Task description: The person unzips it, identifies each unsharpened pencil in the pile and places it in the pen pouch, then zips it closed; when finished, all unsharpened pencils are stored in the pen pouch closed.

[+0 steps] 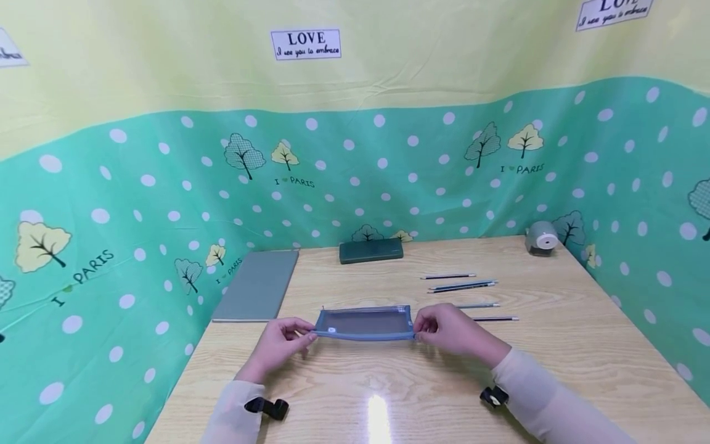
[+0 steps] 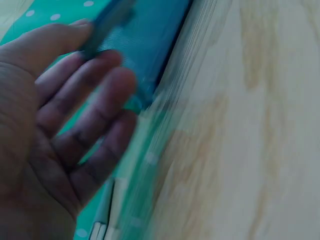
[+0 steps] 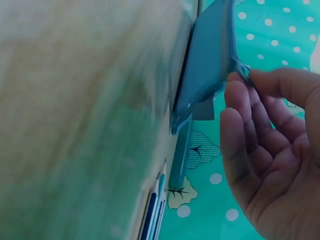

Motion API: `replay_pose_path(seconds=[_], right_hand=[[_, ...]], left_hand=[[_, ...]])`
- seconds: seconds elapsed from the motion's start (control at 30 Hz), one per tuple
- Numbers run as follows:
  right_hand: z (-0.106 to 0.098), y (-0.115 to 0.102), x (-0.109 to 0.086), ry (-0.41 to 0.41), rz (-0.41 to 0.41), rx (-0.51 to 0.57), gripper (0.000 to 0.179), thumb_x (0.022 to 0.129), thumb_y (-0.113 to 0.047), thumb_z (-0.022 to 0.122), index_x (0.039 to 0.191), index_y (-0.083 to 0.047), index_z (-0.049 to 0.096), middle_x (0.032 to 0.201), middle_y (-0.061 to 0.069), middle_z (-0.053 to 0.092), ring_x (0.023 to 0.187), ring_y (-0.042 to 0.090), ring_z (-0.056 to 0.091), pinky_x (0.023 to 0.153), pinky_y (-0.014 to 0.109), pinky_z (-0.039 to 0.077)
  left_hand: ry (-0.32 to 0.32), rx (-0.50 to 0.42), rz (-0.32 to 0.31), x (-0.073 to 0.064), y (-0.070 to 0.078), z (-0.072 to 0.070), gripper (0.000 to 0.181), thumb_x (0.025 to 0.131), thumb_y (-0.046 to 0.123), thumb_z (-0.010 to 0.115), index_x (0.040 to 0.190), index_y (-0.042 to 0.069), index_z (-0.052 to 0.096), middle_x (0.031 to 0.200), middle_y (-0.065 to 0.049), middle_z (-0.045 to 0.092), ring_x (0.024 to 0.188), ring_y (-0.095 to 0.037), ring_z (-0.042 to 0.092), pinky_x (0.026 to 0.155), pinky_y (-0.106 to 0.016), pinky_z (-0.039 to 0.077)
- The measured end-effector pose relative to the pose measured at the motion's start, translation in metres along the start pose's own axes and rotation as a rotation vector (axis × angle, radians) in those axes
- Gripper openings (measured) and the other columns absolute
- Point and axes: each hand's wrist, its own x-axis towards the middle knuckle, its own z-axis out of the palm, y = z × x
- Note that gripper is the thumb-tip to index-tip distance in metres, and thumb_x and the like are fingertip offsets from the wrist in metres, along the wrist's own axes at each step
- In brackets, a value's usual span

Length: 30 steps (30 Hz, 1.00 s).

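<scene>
A blue zip pouch [image 1: 366, 322] with a see-through dark panel is held just above the wooden table, its zipped edge toward me. My left hand [image 1: 280, 345] pinches its near left corner between thumb and fingers; the left wrist view shows the blue pouch [image 2: 155, 42] at the thumb tip. At the near right corner, my right hand [image 1: 455, 333] pinches the end of the zip edge. In the right wrist view, the thumb and index finger meet at that corner of the pouch [image 3: 207, 57]. Several pencils [image 1: 463, 286] lie right of the pouch, some partly behind my right hand.
A dark green case [image 1: 370, 251] stands at the back of the table [image 1: 333, 394]. At the left lies a flat grey folder or book [image 1: 257, 287]. A grey and white pencil sharpener [image 1: 542, 238] sits at the back right corner. Patterned cloth [image 1: 355, 148] hangs around the table.
</scene>
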Motion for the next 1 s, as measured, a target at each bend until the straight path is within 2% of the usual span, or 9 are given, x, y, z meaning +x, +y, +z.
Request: replay_pose_path(seconds=[0.13, 0.27, 0.43, 0.6, 0.83, 1.0], right_hand=[[0.006, 0.002, -0.004, -0.066, -0.028, -0.04, 0.018, 0.091, -0.007, 0.078, 0.087, -0.023, 0.073, 0.08, -0.013, 0.065, 0.074, 0.008, 0.061, 0.067, 0.028, 0.054], [0.009, 0.003, -0.008, -0.123, -0.04, -0.044, 0.017, 0.091, -0.006, 0.079, 0.085, -0.021, 0.072, 0.079, -0.011, 0.064, 0.072, 0.009, 0.06, 0.065, 0.029, 0.055], [0.01, 0.003, -0.011, -0.159, -0.019, -0.044, 0.02, 0.088, -0.006, 0.081, 0.083, -0.023, 0.071, 0.078, -0.012, 0.064, 0.07, 0.01, 0.06, 0.063, 0.028, 0.054], [0.012, 0.003, -0.012, -0.194, 0.011, -0.034, 0.022, 0.086, -0.007, 0.083, 0.081, -0.024, 0.07, 0.078, -0.01, 0.064, 0.069, 0.01, 0.061, 0.061, 0.028, 0.054], [0.011, 0.002, -0.012, -0.204, -0.003, -0.041, 0.022, 0.084, -0.007, 0.084, 0.081, -0.023, 0.069, 0.077, -0.01, 0.064, 0.068, 0.01, 0.06, 0.061, 0.028, 0.054], [0.011, 0.001, -0.013, -0.214, 0.009, -0.027, 0.02, 0.084, -0.008, 0.085, 0.082, -0.022, 0.071, 0.078, -0.01, 0.064, 0.069, 0.011, 0.061, 0.06, 0.028, 0.054]], left_hand=[[-0.085, 0.079, -0.053, -0.004, -0.002, -0.002, 0.016, 0.088, 0.02, 0.087, 0.102, 0.014, 0.08, 0.09, -0.004, 0.075, 0.054, -0.019, 0.065, 0.046, -0.026, 0.051], [-0.146, 0.117, -0.083, -0.007, -0.003, -0.003, 0.016, 0.085, 0.021, 0.089, 0.098, 0.019, 0.08, 0.085, -0.001, 0.074, 0.051, -0.007, 0.053, 0.045, -0.02, 0.043], [-0.196, 0.157, -0.093, -0.009, -0.004, -0.004, 0.017, 0.083, 0.025, 0.09, 0.097, 0.02, 0.081, 0.081, 0.002, 0.072, 0.054, -0.004, 0.049, 0.046, -0.02, 0.041], [-0.222, 0.209, -0.092, -0.01, -0.005, -0.004, 0.019, 0.082, 0.027, 0.092, 0.097, 0.021, 0.082, 0.08, 0.005, 0.073, 0.057, -0.005, 0.05, 0.05, -0.021, 0.043], [-0.242, 0.273, -0.069, -0.008, -0.004, -0.002, 0.018, 0.081, 0.027, 0.093, 0.095, 0.024, 0.081, 0.082, 0.009, 0.073, 0.059, -0.007, 0.052, 0.053, -0.024, 0.046], [-0.246, 0.278, -0.053, -0.009, -0.003, -0.003, 0.02, 0.081, 0.025, 0.092, 0.095, 0.023, 0.079, 0.084, 0.007, 0.07, 0.063, -0.009, 0.054, 0.056, -0.026, 0.047]])
